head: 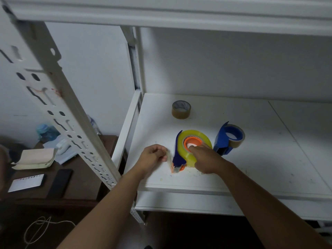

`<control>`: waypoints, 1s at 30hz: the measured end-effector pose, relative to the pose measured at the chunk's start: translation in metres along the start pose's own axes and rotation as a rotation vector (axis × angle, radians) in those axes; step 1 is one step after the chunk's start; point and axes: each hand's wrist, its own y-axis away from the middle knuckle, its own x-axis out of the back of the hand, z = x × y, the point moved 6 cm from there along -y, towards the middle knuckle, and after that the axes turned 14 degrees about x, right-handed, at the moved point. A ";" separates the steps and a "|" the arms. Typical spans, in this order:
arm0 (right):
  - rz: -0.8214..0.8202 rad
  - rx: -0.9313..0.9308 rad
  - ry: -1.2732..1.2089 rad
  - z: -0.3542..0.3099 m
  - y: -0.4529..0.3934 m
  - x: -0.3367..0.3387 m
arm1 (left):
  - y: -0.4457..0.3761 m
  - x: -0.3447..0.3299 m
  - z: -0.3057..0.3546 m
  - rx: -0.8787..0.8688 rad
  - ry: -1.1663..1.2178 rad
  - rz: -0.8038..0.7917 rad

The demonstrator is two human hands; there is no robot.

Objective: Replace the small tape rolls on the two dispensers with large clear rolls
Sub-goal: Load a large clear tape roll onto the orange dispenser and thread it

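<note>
Left hand (152, 155) pinching tape end (168, 157); right hand (204, 159) curled over big roll (195, 144) in near dispenser (177, 159) on shelf (251, 168). Risk: tape sticking to itself if slack.

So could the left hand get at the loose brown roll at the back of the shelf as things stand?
Probably yes, though not at once. The shelf between the left hand and the brown roll looks open, with the orange-hubbed dispenser off to its right. But its fingers are pinching the tape end.
</note>
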 end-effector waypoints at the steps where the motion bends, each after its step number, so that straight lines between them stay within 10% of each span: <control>1: 0.008 -0.003 -0.012 0.001 -0.001 -0.001 | 0.001 -0.002 0.000 0.003 0.006 0.003; 24: 0.073 -0.018 0.005 -0.002 -0.001 -0.002 | 0.013 -0.027 0.018 0.020 -0.344 0.286; 30: 0.070 -0.020 0.019 -0.001 -0.002 -0.004 | 0.027 -0.043 0.025 0.150 -0.254 0.126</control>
